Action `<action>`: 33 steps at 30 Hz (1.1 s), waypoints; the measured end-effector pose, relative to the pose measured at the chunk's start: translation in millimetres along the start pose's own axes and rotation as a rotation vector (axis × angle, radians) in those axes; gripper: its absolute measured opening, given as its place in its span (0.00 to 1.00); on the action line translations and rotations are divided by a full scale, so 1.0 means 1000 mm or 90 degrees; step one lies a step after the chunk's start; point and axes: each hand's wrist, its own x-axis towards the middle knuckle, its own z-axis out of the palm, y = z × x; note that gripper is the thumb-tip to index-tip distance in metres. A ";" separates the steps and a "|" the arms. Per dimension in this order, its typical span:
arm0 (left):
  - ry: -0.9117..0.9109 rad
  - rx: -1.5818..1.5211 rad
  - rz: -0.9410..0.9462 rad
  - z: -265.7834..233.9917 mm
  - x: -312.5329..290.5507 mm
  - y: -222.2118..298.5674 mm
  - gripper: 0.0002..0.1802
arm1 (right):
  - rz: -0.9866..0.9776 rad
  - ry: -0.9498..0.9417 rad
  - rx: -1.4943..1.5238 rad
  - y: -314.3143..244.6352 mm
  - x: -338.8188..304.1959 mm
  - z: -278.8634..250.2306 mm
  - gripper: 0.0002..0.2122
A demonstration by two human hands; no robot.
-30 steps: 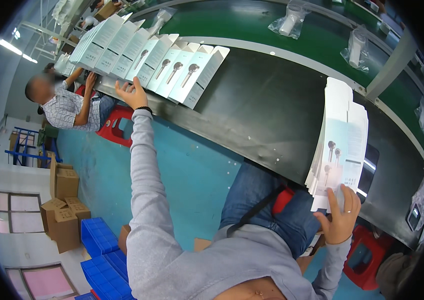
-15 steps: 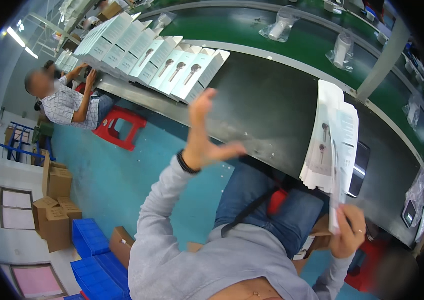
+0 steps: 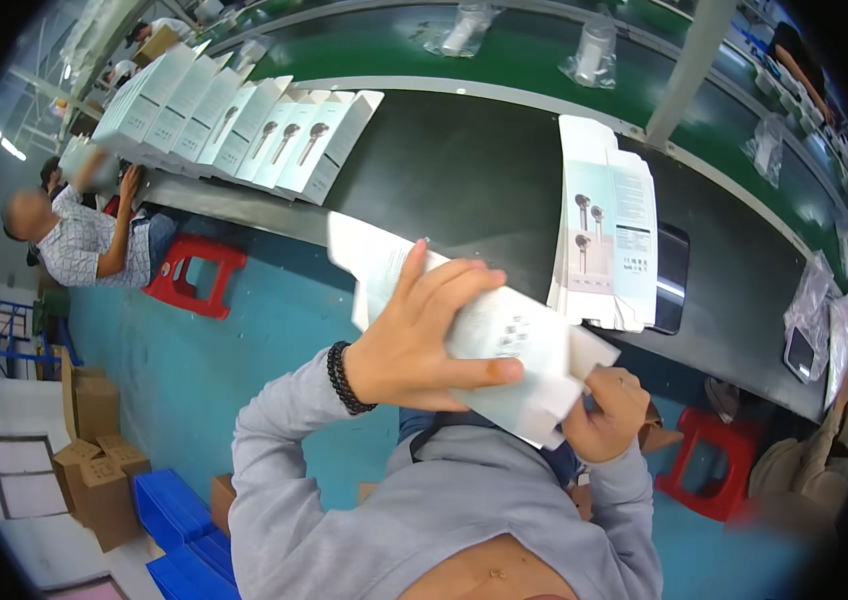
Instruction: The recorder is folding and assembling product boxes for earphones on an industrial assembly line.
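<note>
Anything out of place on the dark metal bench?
One thing: a black, glossy, phone-like slab lies beside the stack of flattened white-and-teal cardboard cartons, its left edge hidden by them. It looks odd among packaging. No spill or damage visible.

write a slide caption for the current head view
Left hand and right hand hold a box, a row of boxes at left, a flat stack at right.

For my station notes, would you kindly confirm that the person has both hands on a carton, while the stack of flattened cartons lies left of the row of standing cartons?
Not quite: in the head view, the stack of flattened cartons lies right of the row of standing cartons. The left hand and right hand are indeed both on a carton.
</note>
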 end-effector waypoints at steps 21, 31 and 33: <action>0.287 -0.584 -0.437 0.064 -0.030 -0.018 0.51 | 0.375 0.099 0.356 0.029 -0.018 0.074 0.14; 0.265 -0.799 -0.443 0.075 -0.041 -0.011 0.64 | 0.292 0.083 0.599 0.040 -0.010 0.078 0.32; 0.258 -0.632 -0.452 0.078 -0.038 -0.008 0.65 | 0.325 0.117 0.708 0.030 -0.006 0.081 0.43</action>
